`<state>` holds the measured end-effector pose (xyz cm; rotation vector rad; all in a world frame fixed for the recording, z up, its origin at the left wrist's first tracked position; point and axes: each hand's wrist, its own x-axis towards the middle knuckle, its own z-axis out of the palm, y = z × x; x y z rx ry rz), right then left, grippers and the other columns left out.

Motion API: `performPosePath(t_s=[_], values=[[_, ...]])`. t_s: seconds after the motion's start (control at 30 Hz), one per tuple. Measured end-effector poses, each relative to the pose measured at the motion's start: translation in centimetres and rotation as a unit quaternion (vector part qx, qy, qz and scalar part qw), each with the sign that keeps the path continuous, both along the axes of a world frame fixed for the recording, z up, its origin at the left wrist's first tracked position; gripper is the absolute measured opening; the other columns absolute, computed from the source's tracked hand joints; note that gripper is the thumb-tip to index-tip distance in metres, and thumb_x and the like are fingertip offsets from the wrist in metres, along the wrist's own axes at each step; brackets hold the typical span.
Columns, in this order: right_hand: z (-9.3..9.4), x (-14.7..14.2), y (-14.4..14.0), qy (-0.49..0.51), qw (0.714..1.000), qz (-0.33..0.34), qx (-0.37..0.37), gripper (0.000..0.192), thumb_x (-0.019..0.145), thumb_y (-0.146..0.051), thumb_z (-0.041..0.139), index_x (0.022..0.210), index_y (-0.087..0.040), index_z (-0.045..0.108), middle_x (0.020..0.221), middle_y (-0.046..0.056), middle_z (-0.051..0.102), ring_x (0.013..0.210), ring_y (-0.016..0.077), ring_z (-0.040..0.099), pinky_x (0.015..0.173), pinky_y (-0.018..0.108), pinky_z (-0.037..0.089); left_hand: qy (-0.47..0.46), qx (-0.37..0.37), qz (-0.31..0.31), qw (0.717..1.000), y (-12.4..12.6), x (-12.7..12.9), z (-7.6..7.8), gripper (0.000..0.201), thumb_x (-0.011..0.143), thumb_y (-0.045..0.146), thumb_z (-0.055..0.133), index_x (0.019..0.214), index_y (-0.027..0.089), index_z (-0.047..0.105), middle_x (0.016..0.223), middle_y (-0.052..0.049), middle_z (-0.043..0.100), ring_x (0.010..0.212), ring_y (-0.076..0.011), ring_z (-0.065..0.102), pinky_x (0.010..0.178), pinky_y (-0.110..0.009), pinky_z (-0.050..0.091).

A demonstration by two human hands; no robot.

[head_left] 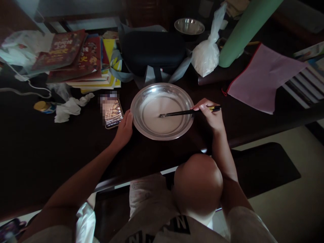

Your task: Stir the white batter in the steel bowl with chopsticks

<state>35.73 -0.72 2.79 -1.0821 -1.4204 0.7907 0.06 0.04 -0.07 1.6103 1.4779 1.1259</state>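
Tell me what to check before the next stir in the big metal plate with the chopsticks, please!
1. Left hand steadying the metal plate at its rim: ok.
2. Right hand gripping the chopsticks: ok.
3. Chopstick tips down in the white batter: ok.
4. Batter inside the plate, none seen on the table: ok.
5. Phone lies right beside the plate, close to any splashes: not ok.
6. Batter smooth, no lumps: cannot tell, the light is too dim.
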Motion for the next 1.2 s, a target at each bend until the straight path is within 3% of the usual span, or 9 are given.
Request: performPosePath(t_s=[0.13,0.3,0.47,0.63,0.77,0.93,1.1,1.2], values=[[-0.16,0.10,0.04,0.036,0.998,-0.048,0.013,0.046,0.089,-0.068,0.075,0.068,-0.027,0.077,0.066,-0.002,0.074,0.068,0.0184,0.077,0.074,0.035,0.063,-0.004,0.008,-0.005,1.000,0.12,0.05,-0.03,0.069,0.100,0.082,0.045,0.112,0.020,0.072,0.114,-0.012,0.077,0.122,-0.0311,0.069,0.115,-0.047,0.053],[-0.22,0.08,0.03,0.005,1.000,0.004,0.004,0.040,0.090,-0.064,0.077,0.074,-0.028,0.081,0.076,0.000,0.080,0.078,0.0198,0.080,0.078,0.035,0.063,-0.008,0.004,-0.003,1.000,0.17,0.10,0.03,0.069,0.100,0.083,0.045,0.109,0.020,0.072,0.113,-0.012,0.077,0.118,-0.0307,0.070,0.114,-0.048,0.054],[-0.37,0.24,0.02,0.049,0.998,-0.037,0.008,0.041,0.092,-0.062,0.076,0.070,-0.027,0.078,0.066,-0.002,0.074,0.068,0.0178,0.077,0.074,0.034,0.062,-0.001,0.008,-0.002,1.000,0.10,-0.03,-0.07,0.062,0.103,0.075,0.045,0.112,0.022,0.074,0.116,-0.012,0.078,0.122,-0.0320,0.070,0.114,-0.046,0.055],[-0.18,0.05,-0.01,0.005,1.000,-0.002,-0.005,0.042,0.088,-0.066,0.077,0.073,-0.027,0.080,0.076,0.001,0.080,0.079,0.0206,0.080,0.079,0.036,0.064,0.006,0.003,-0.006,1.000,0.12,-0.17,-0.19,0.059,0.105,0.071,0.045,0.117,0.022,0.075,0.117,-0.012,0.077,0.123,-0.0322,0.070,0.114,-0.045,0.055],[-0.16,0.10,-0.01,0.031,0.998,-0.052,0.007,0.046,0.089,-0.068,0.075,0.069,-0.027,0.076,0.068,-0.001,0.074,0.072,0.0192,0.078,0.077,0.036,0.064,0.005,0.011,-0.007,1.000,0.15,-0.19,-0.29,0.061,0.104,0.073,0.045,0.119,0.022,0.074,0.116,-0.012,0.077,0.125,-0.0328,0.070,0.115,-0.047,0.054],[-0.06,-0.01,0.04,0.003,1.000,-0.004,-0.006,0.046,0.088,-0.069,0.076,0.071,-0.027,0.078,0.073,0.001,0.078,0.076,0.0209,0.080,0.077,0.036,0.065,-0.001,0.006,-0.004,1.000,0.18,-0.15,-0.33,0.063,0.103,0.075,0.046,0.117,0.021,0.075,0.116,-0.013,0.077,0.123,-0.0328,0.069,0.115,-0.048,0.054],[-0.20,0.17,0.05,0.024,0.998,-0.049,0.004,0.046,0.089,-0.069,0.074,0.070,-0.027,0.077,0.067,-0.001,0.075,0.072,0.0198,0.078,0.075,0.036,0.064,0.003,0.014,-0.008,1.000,0.22,-0.10,-0.35,0.072,0.101,0.081,0.042,0.119,0.019,0.074,0.118,-0.014,0.077,0.123,-0.0328,0.069,0.116,-0.051,0.054],[-0.20,0.17,-0.01,0.016,0.999,-0.028,-0.005,0.046,0.090,-0.068,0.074,0.069,-0.027,0.078,0.069,0.000,0.076,0.072,0.0200,0.079,0.074,0.036,0.064,0.004,0.014,-0.009,1.000,0.21,-0.15,-0.38,0.068,0.103,0.079,0.043,0.117,0.020,0.074,0.118,-0.013,0.077,0.123,-0.0321,0.070,0.116,-0.049,0.054]])
